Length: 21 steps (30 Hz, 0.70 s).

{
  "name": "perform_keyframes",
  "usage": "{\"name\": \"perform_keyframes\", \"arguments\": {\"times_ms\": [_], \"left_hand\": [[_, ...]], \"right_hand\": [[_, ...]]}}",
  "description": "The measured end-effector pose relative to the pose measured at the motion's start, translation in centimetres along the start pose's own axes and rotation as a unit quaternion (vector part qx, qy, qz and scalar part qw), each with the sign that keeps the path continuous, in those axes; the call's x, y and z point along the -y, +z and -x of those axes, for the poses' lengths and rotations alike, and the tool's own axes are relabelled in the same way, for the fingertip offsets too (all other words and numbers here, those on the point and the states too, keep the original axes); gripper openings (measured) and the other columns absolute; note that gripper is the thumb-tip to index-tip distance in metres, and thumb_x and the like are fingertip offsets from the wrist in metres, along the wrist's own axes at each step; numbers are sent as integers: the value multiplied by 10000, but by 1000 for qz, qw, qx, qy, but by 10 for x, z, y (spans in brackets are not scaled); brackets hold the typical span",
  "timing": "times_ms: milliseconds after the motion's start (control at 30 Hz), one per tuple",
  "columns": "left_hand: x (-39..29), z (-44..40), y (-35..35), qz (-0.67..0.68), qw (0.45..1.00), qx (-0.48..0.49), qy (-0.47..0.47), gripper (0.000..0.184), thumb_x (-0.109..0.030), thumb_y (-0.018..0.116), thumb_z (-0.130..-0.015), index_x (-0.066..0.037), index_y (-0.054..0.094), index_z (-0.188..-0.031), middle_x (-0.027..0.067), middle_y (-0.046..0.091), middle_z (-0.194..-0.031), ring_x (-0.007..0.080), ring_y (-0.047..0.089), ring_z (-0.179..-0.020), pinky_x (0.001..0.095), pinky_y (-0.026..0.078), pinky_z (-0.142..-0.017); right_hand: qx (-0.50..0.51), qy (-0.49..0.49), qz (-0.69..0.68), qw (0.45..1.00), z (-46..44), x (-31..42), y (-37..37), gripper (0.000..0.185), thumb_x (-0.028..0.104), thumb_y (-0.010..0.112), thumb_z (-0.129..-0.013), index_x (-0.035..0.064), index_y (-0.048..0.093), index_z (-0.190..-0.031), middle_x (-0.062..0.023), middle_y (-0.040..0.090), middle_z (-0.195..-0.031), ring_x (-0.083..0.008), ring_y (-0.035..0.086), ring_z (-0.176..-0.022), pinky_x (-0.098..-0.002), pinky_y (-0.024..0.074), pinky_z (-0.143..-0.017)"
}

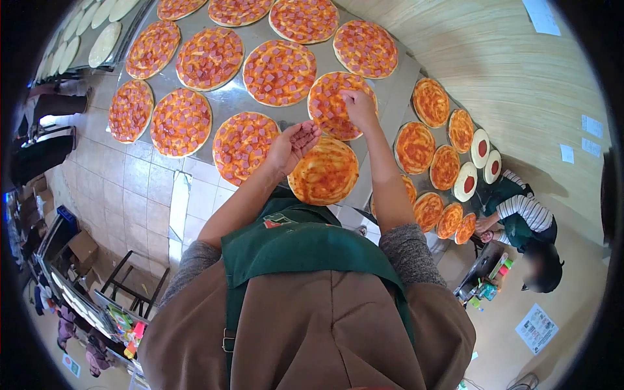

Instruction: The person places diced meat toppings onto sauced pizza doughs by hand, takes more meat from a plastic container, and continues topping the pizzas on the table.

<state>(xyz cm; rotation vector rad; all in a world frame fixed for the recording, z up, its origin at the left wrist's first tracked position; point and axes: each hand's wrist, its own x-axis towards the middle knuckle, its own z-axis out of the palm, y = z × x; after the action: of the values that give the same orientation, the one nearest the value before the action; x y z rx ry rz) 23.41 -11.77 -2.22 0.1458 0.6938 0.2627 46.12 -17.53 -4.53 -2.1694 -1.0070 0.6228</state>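
My left hand [294, 146] is cupped palm up, with several small dark-pink meat cubes in it, between a topped pizza [242, 146] and a pizza with only sauce [323, 175]. Over another topped pizza [333, 107] is my right hand [357, 107], its fingers drawn together; what they hold, if anything, is too small to make out. Cubes lie scattered on the red sauce of that pizza. The sauced pizza nearest my apron shows no cubes.
More cube-topped pizzas [279, 73] cover the metal table [227, 101]. Sauced bases [415, 148] lie on a table at the right, where a person in a striped sleeve [525, 211] works. Pale bases [104, 44] are at the upper left. A dark metal stand [130, 286] is at the lower left.
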Motion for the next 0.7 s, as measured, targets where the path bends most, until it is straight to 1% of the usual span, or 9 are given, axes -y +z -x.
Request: {"name": "perform_keyframes", "arguments": {"times_ms": [67, 167, 267, 367, 467, 567, 600, 667, 700], "left_hand": [[-1, -2, 1, -2, 1000, 0, -1, 316, -175, 404, -964, 53, 536, -1139, 145, 610, -1121, 249, 576, -1101, 349, 461, -989], [-1, -8, 1, 5, 1000, -4, -5, 322, -175, 397, -968, 58, 529, -1147, 148, 604, -1130, 254, 567, -1114, 352, 458, -994], [-3, -9, 6, 4, 1000, -4, -1, 325, -173, 395, -969, 62, 522, -1153, 150, 597, -1143, 261, 559, -1126, 354, 454, -999], [-5, -10, 12, -5, 1000, -2, 2, 315, -174, 393, -968, 52, 524, -1143, 141, 590, -1148, 248, 578, -1096, 341, 473, -969], [-5, -12, 16, -14, 1000, -3, -2, 314, -174, 380, -971, 42, 527, -1143, 131, 592, -1140, 237, 588, -1078, 329, 481, -950], [-4, -14, 17, -20, 1000, -1, -5, 317, -178, 374, -974, 37, 529, -1147, 126, 595, -1129, 230, 590, -1068, 327, 479, -950], [-4, -15, 17, -22, 1000, 1, -6, 317, -179, 373, -975, 35, 530, -1148, 125, 596, -1125, 227, 590, -1063, 328, 478, -950], [0, -23, 9, -24, 1000, -9, -7, 315, -183, 376, -976, 33, 531, -1145, 127, 597, -1118, 223, 591, -1051, 329, 475, -955], [2, -25, 7, -26, 1000, -13, -9, 314, -185, 378, -977, 31, 532, -1144, 128, 597, -1115, 222, 592, -1045, 329, 473, -957]], "right_hand": [[27, 76, -112, 990, -2, -9, 5, 196, 118, 630, -821, -5, 681, -965, -171, 681, -896, -254, 665, -787, -359, 507, -716], [42, 93, -42, 994, -1, 4, 1, 161, 145, 662, -791, 24, 696, -892, -143, 684, -858, -258, 655, -788, -377, 502, -724], [14, 50, 100, 994, -1, 16, 2, 98, 129, 677, -762, 60, 694, -830, -105, 686, -812, -256, 652, -758, -383, 503, -702], [10, 32, 136, 990, -5, 19, 4, 67, 134, 687, -744, 88, 692, -791, -83, 676, -783, -261, 646, -745, -393, 500, -689], [10, 21, 196, 980, -11, 15, 4, 60, 147, 689, -748, 89, 686, -765, -77, 665, -791, -259, 642, -774, -390, 498, -683], [-44, -22, 147, 988, 3, 36, -3, 93, 168, 694, -749, 76, 678, -740, -73, 650, -819, -252, 633, -794, -386, 497, -679], [11, -12, 73, 997, 13, 55, -9, 93, 165, 692, -749, 74, 676, -747, -74, 647, -828, -251, 631, -799, -382, 497, -680], [119, 9, -76, 990, 36, 92, -21, 94, 160, 688, -749, 68, 673, -760, -77, 641, -846, -249, 626, -810, -372, 497, -682], [103, -35, -40, 993, 42, 91, -18, 109, 158, 697, -747, 64, 676, -799, -72, 642, -816, -228, 617, -751, -351, 489, -646]]}}
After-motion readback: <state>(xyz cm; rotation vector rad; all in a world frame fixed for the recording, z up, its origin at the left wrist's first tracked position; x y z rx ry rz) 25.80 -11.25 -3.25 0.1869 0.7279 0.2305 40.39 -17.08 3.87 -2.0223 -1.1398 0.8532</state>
